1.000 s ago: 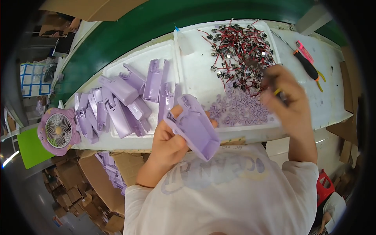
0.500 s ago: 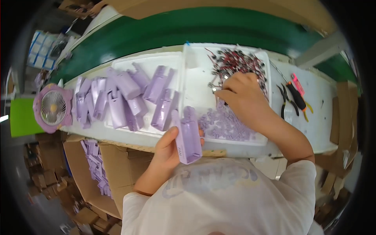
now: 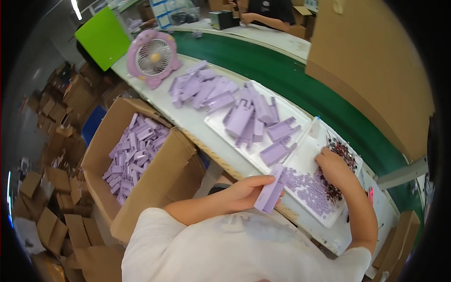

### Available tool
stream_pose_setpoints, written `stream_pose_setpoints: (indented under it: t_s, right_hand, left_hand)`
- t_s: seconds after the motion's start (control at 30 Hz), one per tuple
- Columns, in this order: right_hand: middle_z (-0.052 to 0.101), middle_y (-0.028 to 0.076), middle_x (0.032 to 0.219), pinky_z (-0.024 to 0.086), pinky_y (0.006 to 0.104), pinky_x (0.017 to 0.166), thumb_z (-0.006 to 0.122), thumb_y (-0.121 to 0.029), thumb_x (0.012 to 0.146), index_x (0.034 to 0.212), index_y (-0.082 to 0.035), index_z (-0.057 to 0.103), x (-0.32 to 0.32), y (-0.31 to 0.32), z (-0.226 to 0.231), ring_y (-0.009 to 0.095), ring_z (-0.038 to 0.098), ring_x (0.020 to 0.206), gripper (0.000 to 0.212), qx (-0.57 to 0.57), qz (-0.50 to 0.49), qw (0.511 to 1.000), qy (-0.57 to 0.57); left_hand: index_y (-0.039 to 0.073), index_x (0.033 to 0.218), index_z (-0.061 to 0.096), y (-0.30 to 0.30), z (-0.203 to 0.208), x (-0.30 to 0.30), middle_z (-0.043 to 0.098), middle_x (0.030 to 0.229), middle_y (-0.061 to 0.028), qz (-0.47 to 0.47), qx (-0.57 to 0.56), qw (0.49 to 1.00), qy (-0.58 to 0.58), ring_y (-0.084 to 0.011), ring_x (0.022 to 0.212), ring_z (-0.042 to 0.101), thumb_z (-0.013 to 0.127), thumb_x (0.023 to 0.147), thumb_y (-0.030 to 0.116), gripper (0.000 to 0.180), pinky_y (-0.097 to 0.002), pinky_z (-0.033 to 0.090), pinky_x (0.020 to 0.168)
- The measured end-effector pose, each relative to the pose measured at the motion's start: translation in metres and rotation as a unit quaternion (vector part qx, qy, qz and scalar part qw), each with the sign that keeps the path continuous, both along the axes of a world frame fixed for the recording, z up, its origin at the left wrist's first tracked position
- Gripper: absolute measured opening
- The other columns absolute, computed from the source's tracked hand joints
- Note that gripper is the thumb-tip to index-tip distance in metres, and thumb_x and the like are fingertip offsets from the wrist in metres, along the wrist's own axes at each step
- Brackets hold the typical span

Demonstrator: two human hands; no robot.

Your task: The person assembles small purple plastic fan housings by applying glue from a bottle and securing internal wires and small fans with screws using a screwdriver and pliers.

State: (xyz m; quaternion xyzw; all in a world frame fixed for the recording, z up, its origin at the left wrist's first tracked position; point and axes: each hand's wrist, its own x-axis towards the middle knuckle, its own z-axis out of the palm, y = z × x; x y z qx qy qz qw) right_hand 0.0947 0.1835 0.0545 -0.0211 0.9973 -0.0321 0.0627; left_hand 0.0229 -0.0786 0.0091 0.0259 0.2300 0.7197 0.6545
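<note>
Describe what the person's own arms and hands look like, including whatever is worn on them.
Both forearms are bare; no gloves, watch or rings show on the left hand or right hand. Short sleeves of a white T-shirt end above the elbows. No cables or markings visible.

We see an open brown cardboard box (image 3: 141,174) of lilac parts beside the tabletop (image 3: 188,120), flattened cartons (image 3: 51,188) piled at left, and a tall brown carton (image 3: 371,70) at right.

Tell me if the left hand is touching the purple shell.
Touching. The head view shows the left hand wrapped around the purple shell, fingers closed on its side, held above the table edge.
</note>
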Motion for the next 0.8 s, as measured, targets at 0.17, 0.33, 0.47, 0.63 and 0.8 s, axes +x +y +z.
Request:
stream_pose_setpoints:
  t_s: [0.17,0.33,0.47,0.63,0.8]
  right_hand:
    - [0.049,0.018,0.093,0.044,0.0402,0.073,0.050,0.003,0.077,0.087,0.001,0.055,0.018,0.008,-0.013,0.036,0.054,0.084,0.012,-0.035,-0.125,0.981,0.145]
    - [0.052,0.017,0.084,0.043,0.0361,0.068,0.053,-0.002,0.081,0.088,0.001,0.054,0.026,-0.006,-0.038,0.031,0.053,0.077,0.008,-0.144,-0.157,0.923,0.319]
    - [0.052,0.014,0.077,0.042,0.0318,0.061,0.057,0.000,0.079,0.083,0.001,0.056,0.028,-0.091,-0.026,0.027,0.053,0.069,0.004,-0.253,-0.152,0.899,0.324]
    - [0.053,0.013,0.077,0.044,0.0367,0.064,0.059,-0.004,0.077,0.083,-0.001,0.058,0.040,-0.126,-0.029,0.030,0.053,0.071,0.007,-0.291,-0.220,0.866,0.343]
    - [0.055,0.009,0.085,0.049,0.0351,0.069,0.062,-0.005,0.070,0.094,-0.003,0.059,0.053,-0.129,-0.038,0.027,0.056,0.080,0.024,-0.242,-0.163,0.895,0.339]
  left_hand:
    - [0.003,0.111,0.050,-0.017,0.002,0.002,0.059,0.097,-0.0115,0.015,-0.007,1.000,0.006,-0.0213,0.090,0.057,0.052,0.088,0.025,0.032,-0.0344,0.047,0.080]
    - [0.003,0.115,0.046,-0.014,0.000,0.005,0.053,0.111,-0.0078,0.000,0.032,0.999,0.033,-0.0178,0.097,0.054,0.054,0.087,0.024,0.036,-0.0325,0.046,0.081]
    - [0.004,0.121,0.039,-0.009,-0.005,0.008,0.050,0.114,-0.0048,0.000,0.074,0.994,0.079,-0.0117,0.097,0.050,0.055,0.086,0.015,0.040,-0.0289,0.044,0.080]
    - [0.005,0.125,0.036,-0.007,-0.015,0.009,0.047,0.121,-0.0092,-0.003,0.037,0.963,0.266,-0.0189,0.108,0.050,0.061,0.082,0.019,0.053,-0.0349,0.045,0.086]
    - [0.002,0.132,0.030,0.000,-0.005,0.017,0.038,0.133,-0.0133,0.041,0.062,0.938,0.337,-0.0235,0.123,0.038,0.056,0.084,0.030,0.061,-0.0373,0.042,0.091]
